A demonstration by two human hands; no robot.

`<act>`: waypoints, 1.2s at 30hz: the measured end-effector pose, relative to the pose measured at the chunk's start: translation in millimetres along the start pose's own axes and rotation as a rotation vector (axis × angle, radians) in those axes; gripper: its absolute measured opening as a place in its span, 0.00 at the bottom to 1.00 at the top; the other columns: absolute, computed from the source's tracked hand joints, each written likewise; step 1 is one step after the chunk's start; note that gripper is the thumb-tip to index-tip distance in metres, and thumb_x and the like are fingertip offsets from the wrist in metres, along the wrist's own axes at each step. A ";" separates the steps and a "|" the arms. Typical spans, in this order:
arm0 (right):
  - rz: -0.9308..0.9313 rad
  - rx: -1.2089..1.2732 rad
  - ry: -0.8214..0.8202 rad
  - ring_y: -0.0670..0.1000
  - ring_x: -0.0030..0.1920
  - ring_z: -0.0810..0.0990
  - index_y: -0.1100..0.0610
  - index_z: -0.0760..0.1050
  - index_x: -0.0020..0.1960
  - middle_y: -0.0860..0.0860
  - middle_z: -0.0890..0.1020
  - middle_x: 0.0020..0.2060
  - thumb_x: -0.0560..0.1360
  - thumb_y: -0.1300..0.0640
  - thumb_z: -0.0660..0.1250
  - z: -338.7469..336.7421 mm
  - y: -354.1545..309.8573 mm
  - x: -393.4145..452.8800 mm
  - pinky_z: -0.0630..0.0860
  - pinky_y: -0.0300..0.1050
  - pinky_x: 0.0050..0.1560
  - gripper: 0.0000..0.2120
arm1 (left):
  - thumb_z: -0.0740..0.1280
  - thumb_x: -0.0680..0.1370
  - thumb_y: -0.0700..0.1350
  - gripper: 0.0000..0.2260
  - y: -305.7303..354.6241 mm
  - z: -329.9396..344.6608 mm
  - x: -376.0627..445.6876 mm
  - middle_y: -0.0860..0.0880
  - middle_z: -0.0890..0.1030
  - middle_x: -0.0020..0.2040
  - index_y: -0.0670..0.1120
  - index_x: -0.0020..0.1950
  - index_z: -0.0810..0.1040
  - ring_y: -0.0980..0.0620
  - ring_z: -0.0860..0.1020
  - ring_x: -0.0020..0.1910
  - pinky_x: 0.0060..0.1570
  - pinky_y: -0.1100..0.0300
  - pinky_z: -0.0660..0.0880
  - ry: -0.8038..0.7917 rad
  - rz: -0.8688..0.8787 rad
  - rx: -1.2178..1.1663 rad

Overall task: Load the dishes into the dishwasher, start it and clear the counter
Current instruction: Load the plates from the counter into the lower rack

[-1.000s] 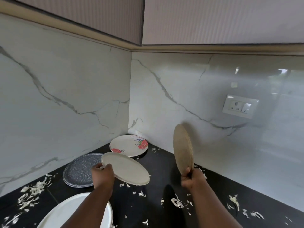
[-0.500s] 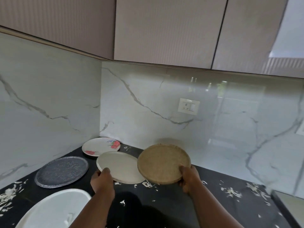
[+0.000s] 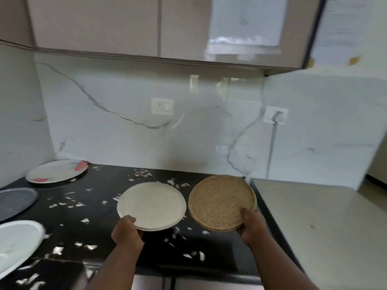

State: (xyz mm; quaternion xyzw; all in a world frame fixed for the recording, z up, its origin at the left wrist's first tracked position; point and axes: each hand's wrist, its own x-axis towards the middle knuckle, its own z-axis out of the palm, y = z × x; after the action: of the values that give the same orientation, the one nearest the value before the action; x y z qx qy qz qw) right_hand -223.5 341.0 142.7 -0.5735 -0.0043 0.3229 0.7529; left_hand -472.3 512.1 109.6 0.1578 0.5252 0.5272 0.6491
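No writing is legible anywhere. A black counter [image 3: 109, 191] strewn with pale scraps [image 3: 69, 204] meets a white marble backsplash [image 3: 125, 97] under beige cabinets [image 3: 94, 24]. The left hand [image 3: 126, 232] pinches a cream plate's [image 3: 151, 205] near rim; the right hand [image 3: 250, 225] pinches a speckled brown plate [image 3: 222, 200] just beside it. A floral plate [image 3: 56, 171], grey plate [image 3: 14, 200] and white plate [image 3: 16, 243] lie at left.

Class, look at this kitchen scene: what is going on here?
A person holds two plates above a black counter strewn with white scraps. The left hand grips a cream plate by its near rim; the right hand grips a tan plate. Three more plates lie on the counter at left.
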 end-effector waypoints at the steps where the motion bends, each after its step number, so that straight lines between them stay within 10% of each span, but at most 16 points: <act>1: 0.005 0.036 0.015 0.62 0.47 0.78 0.57 0.66 0.70 0.61 0.77 0.55 0.80 0.62 0.63 -32.9 -7.3 -1.9 0.79 0.54 0.35 0.19 | 0.63 0.71 0.35 0.13 -26.4 7.7 -22.2 0.42 0.77 0.51 0.43 0.54 0.75 0.41 0.77 0.45 0.42 0.51 0.75 -0.016 -0.026 -0.011; 17: -0.135 0.354 0.614 0.61 0.48 0.80 0.53 0.68 0.69 0.59 0.79 0.56 0.79 0.58 0.65 -525.9 -104.7 -88.1 0.80 0.53 0.31 0.19 | 0.64 0.74 0.41 0.15 -318.9 104.7 -329.1 0.38 0.78 0.53 0.38 0.60 0.77 0.37 0.77 0.52 0.54 0.42 0.75 -0.554 -0.206 0.529; 22: -0.105 0.442 0.827 0.63 0.56 0.79 0.53 0.67 0.71 0.59 0.78 0.61 0.80 0.56 0.65 -603.8 -72.8 -103.7 0.79 0.62 0.48 0.20 | 0.67 0.74 0.39 0.04 -390.7 128.9 -379.7 0.38 0.79 0.53 0.44 0.46 0.80 0.40 0.76 0.51 0.55 0.43 0.73 -0.763 -0.170 0.712; 25: -0.063 0.440 0.951 0.64 0.59 0.77 0.54 0.65 0.72 0.60 0.76 0.64 0.80 0.55 0.65 -635.4 -54.2 -99.1 0.75 0.66 0.57 0.22 | 0.66 0.77 0.41 0.09 -442.6 134.5 -398.6 0.39 0.80 0.54 0.41 0.54 0.81 0.44 0.77 0.52 0.57 0.47 0.74 -0.928 -0.047 0.851; 32: 0.051 0.221 1.183 0.68 0.64 0.72 0.52 0.68 0.70 0.61 0.73 0.67 0.79 0.59 0.64 -666.9 -21.3 -70.9 0.72 0.69 0.57 0.20 | 0.64 0.79 0.46 0.09 -538.9 141.2 -406.2 0.48 0.79 0.38 0.45 0.41 0.77 0.44 0.79 0.44 0.38 0.57 0.66 -1.173 0.123 1.238; 36: 0.132 -0.108 1.335 0.68 0.58 0.75 0.57 0.72 0.67 0.64 0.77 0.60 0.79 0.59 0.64 -661.6 -1.9 -51.9 0.74 0.67 0.58 0.16 | 0.62 0.81 0.45 0.09 -566.4 137.2 -374.6 0.43 0.83 0.52 0.44 0.54 0.82 0.42 0.79 0.52 0.44 0.60 0.69 -1.084 0.076 1.327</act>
State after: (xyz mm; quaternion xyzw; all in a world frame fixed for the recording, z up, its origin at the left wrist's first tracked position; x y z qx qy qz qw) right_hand -14.3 -254.2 -63.2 -0.6861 0.4808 -0.0564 0.5431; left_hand -21.9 18.1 -72.4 0.7526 0.3364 -0.0161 0.5658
